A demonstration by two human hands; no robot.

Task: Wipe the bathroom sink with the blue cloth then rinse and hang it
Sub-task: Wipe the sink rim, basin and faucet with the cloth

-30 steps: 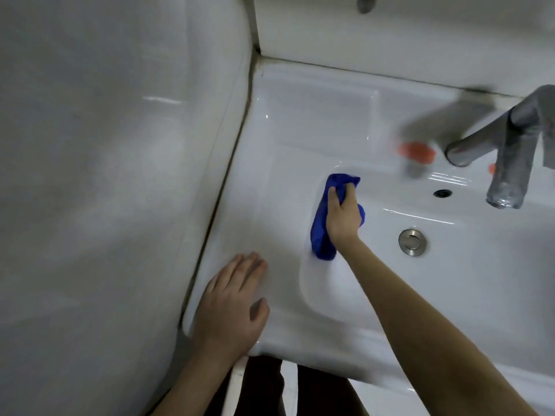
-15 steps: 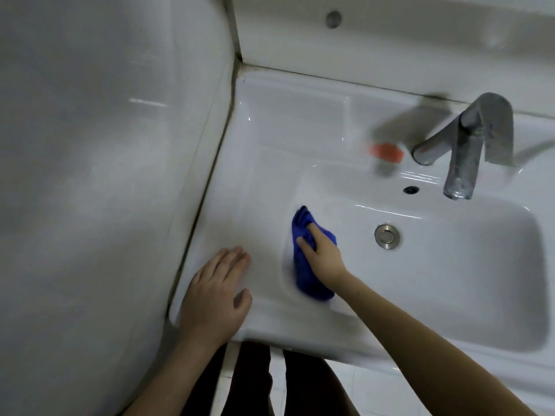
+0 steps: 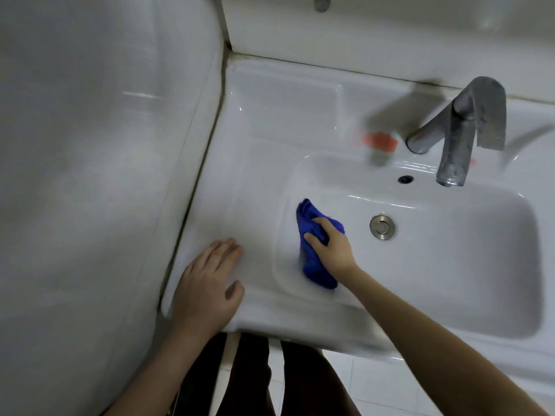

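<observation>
So the step here is the wiping itself, and the trick is flat, even pressure. The bunched royal-blue microfibre cloth [image 3: 312,250] sits on the left inner slope of the glossy white ceramic sink [image 3: 450,280], just inside the basin's curve and a bit left of the round brushed-metal drain plug [image 3: 382,227]. Being scrunched up like that, only part of it touches the ceramic, so I'd spread it out under the palm and work in overlapping strokes down the wall toward the drain, then around the plug and under the matte grey metal tap [image 3: 459,136]. That back edge by the small dark overflow hole [image 3: 405,179] probably needs attention too, tbh.

The right hand [image 3: 330,247] is curled over the cloth, fingers wrapped into the folds and pressing it against the slope, wrist angled down with the forearm reaching in from the lower right. The left hand [image 3: 207,286] lies palm-down on the flat rim at the sink's front-left corner, fingers loosely together and holding nothing, looks like bracing. There's a blurry orange-red thing [image 3: 381,141] on the ledge left of the tap; can't say what it is, the frame's too smeared there.
</observation>
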